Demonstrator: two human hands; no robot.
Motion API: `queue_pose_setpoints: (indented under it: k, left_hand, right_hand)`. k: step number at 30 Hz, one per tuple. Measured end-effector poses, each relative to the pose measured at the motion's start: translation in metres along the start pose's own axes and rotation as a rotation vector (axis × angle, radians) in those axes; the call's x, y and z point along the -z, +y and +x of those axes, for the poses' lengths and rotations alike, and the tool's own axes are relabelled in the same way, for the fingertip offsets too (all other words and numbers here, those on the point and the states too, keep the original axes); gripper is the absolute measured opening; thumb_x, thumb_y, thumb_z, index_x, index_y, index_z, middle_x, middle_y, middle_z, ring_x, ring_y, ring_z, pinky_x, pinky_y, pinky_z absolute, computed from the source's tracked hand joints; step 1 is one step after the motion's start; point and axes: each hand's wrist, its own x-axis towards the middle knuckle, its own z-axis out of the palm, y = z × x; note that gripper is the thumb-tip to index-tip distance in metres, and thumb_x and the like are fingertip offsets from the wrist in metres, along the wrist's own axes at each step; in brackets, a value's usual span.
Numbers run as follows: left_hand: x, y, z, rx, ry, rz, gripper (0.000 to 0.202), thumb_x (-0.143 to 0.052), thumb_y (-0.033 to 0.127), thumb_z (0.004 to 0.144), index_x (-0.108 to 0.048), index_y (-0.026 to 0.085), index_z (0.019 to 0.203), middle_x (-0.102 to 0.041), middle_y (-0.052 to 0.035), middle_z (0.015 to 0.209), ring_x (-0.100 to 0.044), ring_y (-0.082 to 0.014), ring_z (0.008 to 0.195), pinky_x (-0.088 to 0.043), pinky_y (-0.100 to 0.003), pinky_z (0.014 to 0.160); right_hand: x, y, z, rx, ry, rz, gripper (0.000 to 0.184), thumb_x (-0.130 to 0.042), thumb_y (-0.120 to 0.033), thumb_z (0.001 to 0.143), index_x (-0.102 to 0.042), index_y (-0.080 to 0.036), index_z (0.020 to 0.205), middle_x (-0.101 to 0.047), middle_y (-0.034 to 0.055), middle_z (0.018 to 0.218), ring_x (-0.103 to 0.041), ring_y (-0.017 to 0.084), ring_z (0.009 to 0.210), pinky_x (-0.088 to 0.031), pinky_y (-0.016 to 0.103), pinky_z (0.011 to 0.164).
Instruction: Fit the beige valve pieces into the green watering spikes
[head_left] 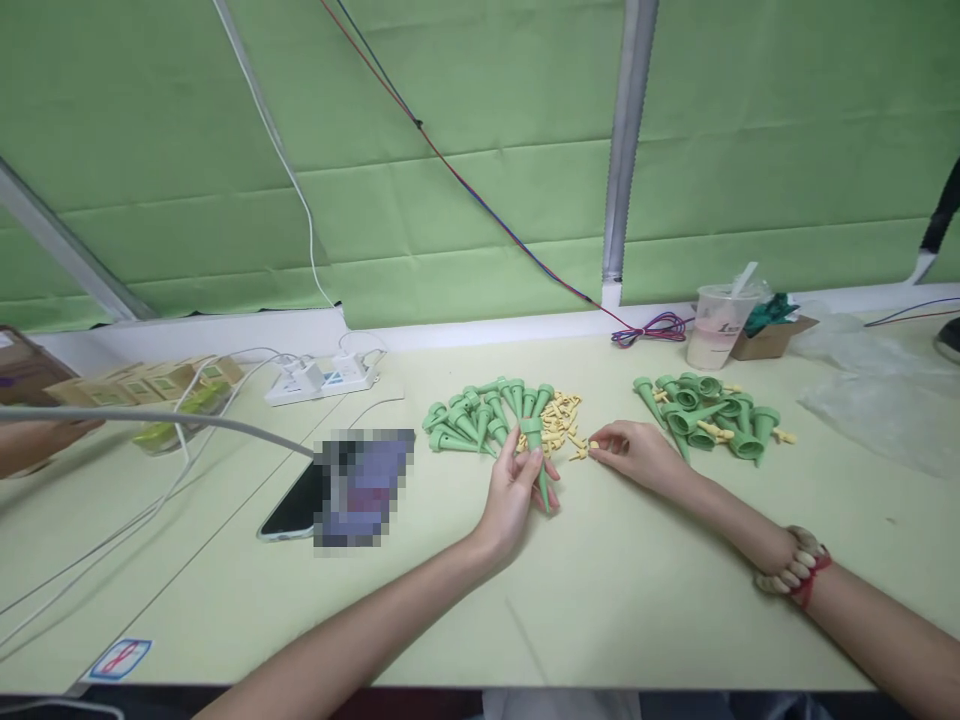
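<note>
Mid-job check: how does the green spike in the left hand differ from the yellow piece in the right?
Color: the green spike is green, the yellow piece pale yellow. Size: the spike shows much longer than the piece. Visibility: the left hand leaves the spike's cap and tip showing; the right hand mostly hides the piece. Shared: both are between fingers.

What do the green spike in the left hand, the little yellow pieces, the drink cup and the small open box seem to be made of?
Green spike: likely molded plastic, satin, judging by its smooth, even color.
Yellow pieces: probably plastic too, but too small to be sure.
Drink cup: apparently thin plastic, given its see-through upper wall.
Small open box: probably cardboard, matte brown with a folded-out flap.
</note>
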Motion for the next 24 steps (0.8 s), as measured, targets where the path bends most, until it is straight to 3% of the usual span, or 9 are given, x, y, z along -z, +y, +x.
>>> queue_pose_setpoints:
  k: [5,10,14,20,24]
  left_hand:
    - [0.001,-0.002,0.001,0.005,-0.005,0.008,0.075,-0.052,0.035,0.084,-0.009,0.016,0.142,-0.058,0.0019,0.063,-0.055,-0.0101,0.042,-0.040,-0.019,0.039]
    - [0.001,0.001,0.000,-0.043,-0.031,0.015,0.073,-0.052,0.038,0.083,-0.010,0.025,0.141,-0.063,-0.0020,0.078,-0.059,-0.0105,0.050,-0.048,-0.021,0.045]
    - [-0.001,0.002,-0.002,-0.040,-0.092,-0.002,0.070,-0.052,0.040,0.083,-0.012,0.028,0.140,-0.065,-0.0050,0.087,-0.063,-0.0126,0.059,-0.055,-0.028,0.057]
    - [-0.003,0.001,-0.003,0.023,-0.155,0.004,0.068,-0.050,0.040,0.084,-0.011,0.029,0.139,-0.064,-0.0064,0.090,-0.066,-0.0172,0.064,-0.056,-0.031,0.054]
    - [-0.003,0.002,-0.003,0.002,-0.164,0.027,0.066,-0.049,0.039,0.085,-0.014,0.028,0.139,-0.063,-0.0057,0.089,-0.066,-0.0176,0.065,-0.056,-0.031,0.055]
  right_hand:
    - [-0.007,-0.005,-0.001,-0.052,0.082,0.219,0.025,-0.063,-0.041,0.070,-0.065,-0.017,0.076,-0.066,0.0037,0.066,-0.061,0.017,0.060,-0.048,0.028,0.057]
    - [-0.009,-0.020,-0.004,0.030,0.091,0.589,0.032,-0.062,-0.038,0.074,-0.065,-0.016,0.098,-0.068,0.0080,0.095,-0.064,0.017,0.082,-0.051,0.031,0.077]
    - [-0.005,-0.035,-0.009,0.009,0.135,0.660,0.025,-0.067,-0.036,0.071,-0.070,-0.017,0.087,-0.071,0.0067,0.090,-0.064,0.019,0.083,-0.050,0.033,0.080]
    - [0.002,-0.042,-0.012,-0.015,0.265,0.679,0.023,-0.072,-0.036,0.064,-0.072,-0.018,0.078,-0.071,0.0049,0.077,-0.065,0.018,0.074,-0.052,0.029,0.070]
    - [0.006,-0.042,-0.012,0.005,0.268,0.630,0.021,-0.072,-0.035,0.065,-0.072,-0.018,0.078,-0.070,0.0040,0.074,-0.064,0.017,0.071,-0.051,0.028,0.069]
